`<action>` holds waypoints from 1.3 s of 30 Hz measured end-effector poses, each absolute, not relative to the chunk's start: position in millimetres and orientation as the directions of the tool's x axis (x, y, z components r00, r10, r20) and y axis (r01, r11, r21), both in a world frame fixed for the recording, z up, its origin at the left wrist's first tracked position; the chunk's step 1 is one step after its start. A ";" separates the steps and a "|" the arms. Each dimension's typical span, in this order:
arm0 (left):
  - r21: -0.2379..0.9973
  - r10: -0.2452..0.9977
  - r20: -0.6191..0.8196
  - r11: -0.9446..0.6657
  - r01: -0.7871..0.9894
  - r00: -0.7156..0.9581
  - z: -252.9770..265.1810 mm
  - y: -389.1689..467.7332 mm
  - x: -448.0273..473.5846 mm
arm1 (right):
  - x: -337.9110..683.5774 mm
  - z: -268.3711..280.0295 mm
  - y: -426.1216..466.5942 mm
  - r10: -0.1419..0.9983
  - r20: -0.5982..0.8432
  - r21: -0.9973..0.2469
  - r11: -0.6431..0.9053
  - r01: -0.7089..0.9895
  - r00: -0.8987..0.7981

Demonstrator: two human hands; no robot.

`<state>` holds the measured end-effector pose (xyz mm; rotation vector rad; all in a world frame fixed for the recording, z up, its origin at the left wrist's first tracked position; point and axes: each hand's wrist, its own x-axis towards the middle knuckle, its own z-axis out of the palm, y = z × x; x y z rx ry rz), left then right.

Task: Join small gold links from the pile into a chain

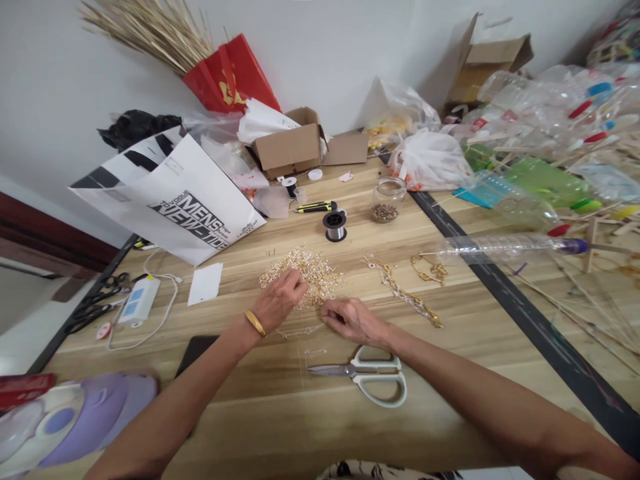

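A spread pile of small gold and clear beads (320,270) lies mid-table. My left hand (281,298), with a gold bangle on its wrist, reaches onto the pile's near edge. Its fingers are curled together, and whatever is between them is hidden. At the pile's lower right, my right hand (353,320) is closed in a pinch. A thin beaded strand (300,331) lies between the hands, its right end running up to the right fingertips. Below are a short strand piece (315,351) and white-handled scissors (380,378). Gold and clear chains (407,293) lie to the right.
Behind the beads stand a wire spool (335,227), a yellow-black utility knife (316,207) and a glass jar (387,200) with small beads. A white paper bag (175,193) and a cardboard box (290,150) stand behind. Plastic bottles (540,180) crowd the right.
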<state>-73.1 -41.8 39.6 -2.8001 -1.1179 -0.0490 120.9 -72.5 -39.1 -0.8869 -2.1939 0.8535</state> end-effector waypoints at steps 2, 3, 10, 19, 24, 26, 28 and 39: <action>0.161 0.736 0.149 -0.677 0.718 0.661 33.5 -43.9 -75.8 | 121.2 -38.4 -72.7 0.756 0.291 -0.742 0.565 0.359 -0.586; 0.316 0.773 0.167 -0.630 0.709 0.612 29.9 -45.0 -76.6 | 121.4 -38.1 -72.8 0.756 0.288 -0.742 0.564 0.363 -0.587; 0.931 0.961 -0.107 0.007 0.366 0.254 7.1 -52.5 -72.6 | 121.7 -39.2 -72.0 0.757 0.275 -0.744 0.559 0.367 -0.593; 0.938 0.937 -0.287 0.317 -0.139 0.200 -2.7 -52.8 -71.0 | 120.4 -40.6 -72.9 0.764 0.246 -0.749 0.540 0.383 -0.596; 0.890 0.916 -0.336 0.385 -0.244 0.220 -9.3 -52.3 -73.4 | 120.1 -41.2 -72.9 0.767 0.231 -0.758 0.528 0.385 -0.598; 0.880 0.912 -0.346 0.396 -0.261 0.219 -11.8 -52.1 -74.2 | 120.1 -41.5 -72.9 0.767 0.232 -0.761 0.526 0.380 -0.598; 0.880 0.914 -0.338 0.391 -0.269 0.224 -13.5 -52.4 -74.9 | 120.1 -41.6 -72.8 0.767 0.230 -0.763 0.524 0.378 -0.599; 0.961 0.947 -0.199 0.239 -0.138 0.254 -21.1 -58.1 -79.4 | 119.9 -45.1 -72.1 0.767 0.212 -0.770 0.513 0.379 -0.606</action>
